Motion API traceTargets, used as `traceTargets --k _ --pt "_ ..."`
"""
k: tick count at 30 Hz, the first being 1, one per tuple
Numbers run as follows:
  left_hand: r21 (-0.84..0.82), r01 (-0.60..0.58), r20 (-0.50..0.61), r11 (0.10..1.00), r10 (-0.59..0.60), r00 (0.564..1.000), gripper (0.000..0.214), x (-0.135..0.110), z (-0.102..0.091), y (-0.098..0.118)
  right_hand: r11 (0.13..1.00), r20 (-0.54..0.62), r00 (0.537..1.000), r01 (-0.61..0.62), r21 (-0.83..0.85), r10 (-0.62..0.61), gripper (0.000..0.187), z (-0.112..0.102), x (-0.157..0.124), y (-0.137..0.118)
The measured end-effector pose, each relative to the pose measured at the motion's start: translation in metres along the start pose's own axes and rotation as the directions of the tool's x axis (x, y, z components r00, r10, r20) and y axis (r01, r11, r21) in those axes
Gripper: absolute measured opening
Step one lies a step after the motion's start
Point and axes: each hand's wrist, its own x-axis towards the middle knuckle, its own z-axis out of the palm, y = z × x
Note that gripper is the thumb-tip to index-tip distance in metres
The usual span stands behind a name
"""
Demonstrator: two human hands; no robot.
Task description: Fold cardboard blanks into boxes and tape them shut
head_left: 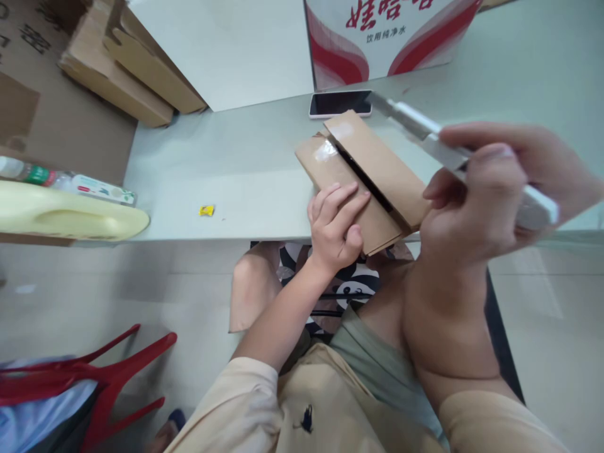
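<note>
A small brown cardboard box (377, 165) lies aslant at the table's near edge. A dark gap runs along its top between two flaps, and a shiny strip of clear tape shows near its far end. My left hand (336, 228) rests on the near flap with its fingers spread, pressing on the cardboard. Raised above the box's right side, my right hand (495, 179) is closed around a box cutter (419, 129). Its blade is out and points up and to the left, slightly blurred.
Behind the box, a phone (340, 104) lies by a red-and-white carton (382, 44). A yellow wrapped sweet (206, 210) sits left on the table (255, 182). Farther left are a pale yellow bottle (70, 214) and cardboard boxes (117, 69). A red chair (108, 374) stands below.
</note>
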Motion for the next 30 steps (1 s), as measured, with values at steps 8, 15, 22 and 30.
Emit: traceTargets --k 8,15,22,30 --pt "-0.185 0.119 -0.032 0.975 -0.127 0.991 0.035 -0.033 -0.041 -0.047 0.994 -0.095 0.992 0.081 -0.077 -0.088 0.023 0.01 0.017 0.062" --pt "-0.631 0.658 0.061 0.411 -0.819 0.57 0.046 -0.033 -0.071 -0.089 0.967 0.226 0.964 -0.082 -0.24 0.138 0.048 0.034 0.006 0.106" --pt "-0.62 0.739 0.236 0.264 -0.835 0.497 0.052 0.022 -0.082 -0.121 0.955 0.258 0.938 -0.17 -0.243 0.232 0.053 0.042 0.006 0.097" --pt "-0.652 0.739 0.327 0.17 -0.816 0.477 0.048 0.035 -0.079 -0.153 0.764 0.242 0.938 -0.035 -0.644 0.248 0.062 0.033 0.01 0.117"
